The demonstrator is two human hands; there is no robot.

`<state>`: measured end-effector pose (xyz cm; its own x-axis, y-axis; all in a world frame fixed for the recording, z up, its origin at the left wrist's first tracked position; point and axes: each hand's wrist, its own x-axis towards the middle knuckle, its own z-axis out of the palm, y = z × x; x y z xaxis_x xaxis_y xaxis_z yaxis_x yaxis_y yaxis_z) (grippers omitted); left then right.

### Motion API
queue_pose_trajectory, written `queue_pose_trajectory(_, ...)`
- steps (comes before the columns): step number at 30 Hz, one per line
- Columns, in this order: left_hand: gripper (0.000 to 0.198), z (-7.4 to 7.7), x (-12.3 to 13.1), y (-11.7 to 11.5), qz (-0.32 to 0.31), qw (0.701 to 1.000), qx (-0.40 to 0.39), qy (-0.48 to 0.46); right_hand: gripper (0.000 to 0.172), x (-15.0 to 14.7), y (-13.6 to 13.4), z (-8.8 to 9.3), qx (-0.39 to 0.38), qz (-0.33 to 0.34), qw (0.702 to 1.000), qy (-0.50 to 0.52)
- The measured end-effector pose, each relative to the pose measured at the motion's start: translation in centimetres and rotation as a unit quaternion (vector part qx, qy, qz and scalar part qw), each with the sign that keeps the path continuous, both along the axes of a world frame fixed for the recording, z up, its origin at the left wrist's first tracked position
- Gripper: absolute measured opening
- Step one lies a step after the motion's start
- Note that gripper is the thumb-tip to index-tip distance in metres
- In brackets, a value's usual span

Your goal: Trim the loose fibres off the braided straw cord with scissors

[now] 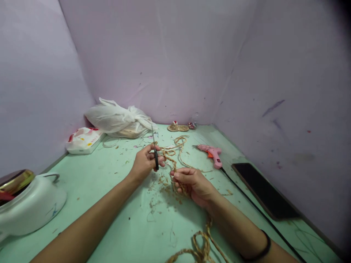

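Between our two hands, over the green table [109, 212], runs a rough straw-coloured cord [170, 159]. Our right hand [195, 183] has thumb and fingertips pinched together on it, while our left hand [143, 161] is curled around a slim black-handled tool [156, 159], its thin blade pointing up and away; whether those left fingers also grip the cord, we cannot tell. That closeness looks like our main worry: should the tool roll in the fingers, its blade could nick the fibres or our own skin. Beyond the hands the cord lies in slack loops, and a hasty pull might tighten them into a knot. Near our right forearm sits another coil [202, 249], which a sweep of the arm could catch, tugging the pinched length loose. Pointing toward the far loops is the nozzle of a pink glue gun [212, 152]; if it is hot, which we cannot see, a straying strand could scorch. Its black cable [255, 199] passes beside that forearm, so a snag there might drag the gun across.
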<state>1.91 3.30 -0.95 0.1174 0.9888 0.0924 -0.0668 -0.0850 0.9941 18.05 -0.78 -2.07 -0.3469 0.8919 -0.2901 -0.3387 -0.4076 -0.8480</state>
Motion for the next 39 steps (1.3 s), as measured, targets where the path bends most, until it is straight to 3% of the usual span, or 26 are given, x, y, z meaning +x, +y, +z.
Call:
queue_pose_trajectory(3, 0.039, 0.1, 0.0, 0.0, -0.013, 0.998, -0.05, -0.021, 0.02, 0.1, -0.1, 0.5, 0.064, -0.015, 0.994, -0.092)
queue_pose_trajectory(7, 0.036, -0.2, 0.8, 0.2, 0.014, 0.982, -0.161, -0.096, 0.017, -0.3, -0.6, 1.2, 0.074, -0.019, 0.987, -0.142)
queue_pose_trajectory(13, 0.043, -0.6, 1.0, 1.1, 0.058, 0.974, -0.118, -0.185, 0.013, -0.7, -0.8, 1.3, 0.071, -0.014, 0.987, -0.145)
queue_pose_trajectory(20, 0.035, -1.2, -0.1, 1.4, 0.066, 0.993, -0.086, -0.048, 0.021, -0.6, -0.4, 0.5, 0.072, -0.067, 0.99, -0.105)
queue_pose_trajectory(23, 0.029, -0.5, -1.5, 0.9, 0.03, 0.996, 0.012, 0.086, 0.021, 0.2, 0.2, 0.5, 0.059, -0.094, 0.992, -0.064)
queue_pose_trajectory(25, 0.029, -0.2, -2.4, 0.4, -0.003, 0.971, 0.119, 0.206, 0.023, 0.8, 0.7, 0.7, 0.05, -0.108, 0.992, -0.038)
queue_pose_trajectory(28, 0.038, -0.4, -2.9, -0.1, -0.039, 0.897, 0.269, 0.349, 0.027, 1.4, 1.2, 0.9, 0.038, -0.127, 0.991, -0.013)
queue_pose_trajectory(30, 0.047, -0.9, -2.7, -0.3, -0.059, 0.855, 0.328, 0.398, 0.027, 1.5, 1.3, 0.9, 0.041, -0.132, 0.99, 0.0)
queue_pose_trajectory(35, 0.058, -1.9, -1.7, -0.5, -0.08, 0.819, 0.343, 0.452, 0.028, 1.4, 1.1, 0.8, 0.05, -0.123, 0.991, 0.012)
queue_pose_trajectory(39, 0.061, -2.2, -1.5, -0.6, -0.062, 0.796, 0.334, 0.501, 0.03, 1.4, 1.0, 0.8, 0.054, -0.118, 0.991, 0.013)
